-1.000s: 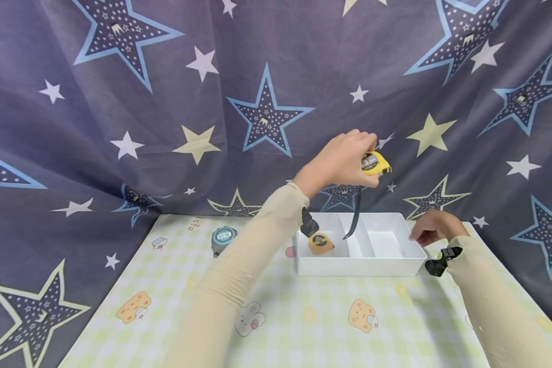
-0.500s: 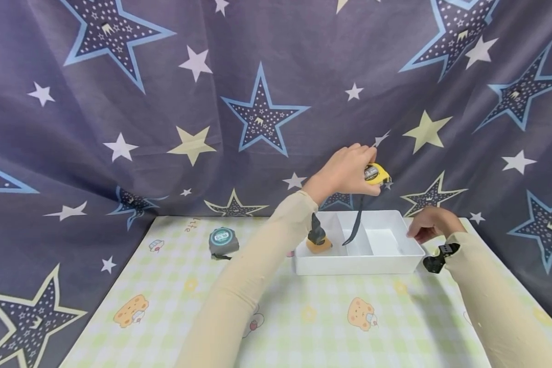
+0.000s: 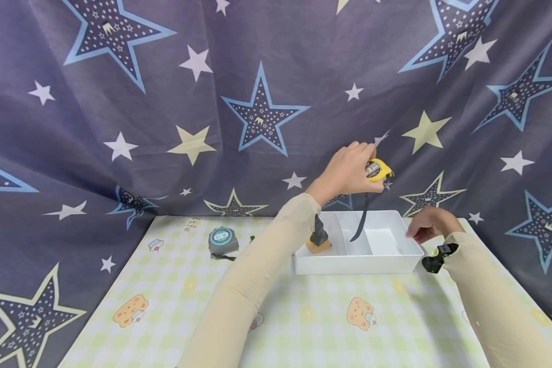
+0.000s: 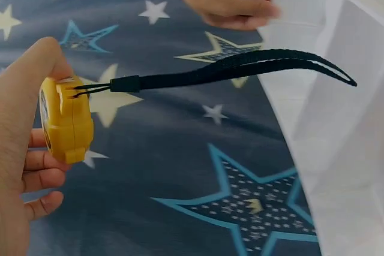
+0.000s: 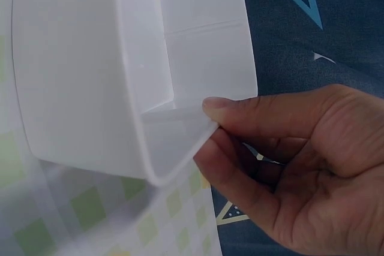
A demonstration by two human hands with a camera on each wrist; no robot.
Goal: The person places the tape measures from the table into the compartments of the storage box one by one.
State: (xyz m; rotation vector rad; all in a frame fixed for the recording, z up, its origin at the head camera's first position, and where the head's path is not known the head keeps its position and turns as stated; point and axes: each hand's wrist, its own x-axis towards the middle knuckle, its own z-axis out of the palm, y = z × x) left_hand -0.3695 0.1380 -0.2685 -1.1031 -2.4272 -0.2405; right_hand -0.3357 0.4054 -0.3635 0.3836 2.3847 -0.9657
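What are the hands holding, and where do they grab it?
The left hand grips the yellow tape measure by its case, strap dangling. The right hand pinches the white tray at its corner rim.

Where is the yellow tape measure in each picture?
Head view: the yellow tape measure is right of centre, held in the left hand above the white tray, its strap hanging down.
Left wrist view: it is at the left edge, gripped by the left hand.
Right wrist view: not in it.
Shared landmark: the white tray, at the right edge in the left wrist view and at upper left in the right wrist view.
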